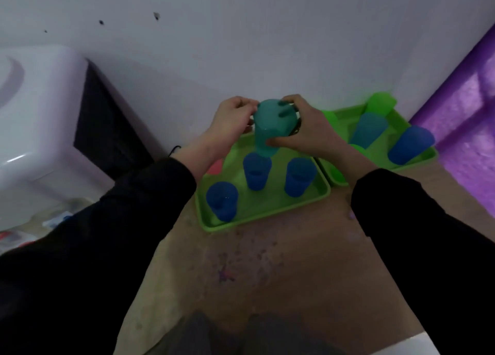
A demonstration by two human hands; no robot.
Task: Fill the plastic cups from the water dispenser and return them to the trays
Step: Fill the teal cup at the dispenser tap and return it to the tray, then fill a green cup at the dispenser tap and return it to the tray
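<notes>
A teal plastic cup [267,129] hangs above the back of the near green tray [267,210]. My right hand [308,129] grips it, fingers over the rim and thumb on its side. My left hand [230,119] touches the cup's left side with curled fingers. Three blue cups [255,171] stand upright on this tray, and a pink cup [215,167] shows behind my left wrist. A second green tray [417,161] to the right holds a teal cup [368,129], a blue cup [409,145] and green cups [380,104]. The white water dispenser [40,119] is at the left.
The trays sit on a stained brown table [267,269] against a white wall [241,33]. A purple surface [466,129] rises at the right. Clutter lies on the floor [40,226] at the lower left, below the dispenser.
</notes>
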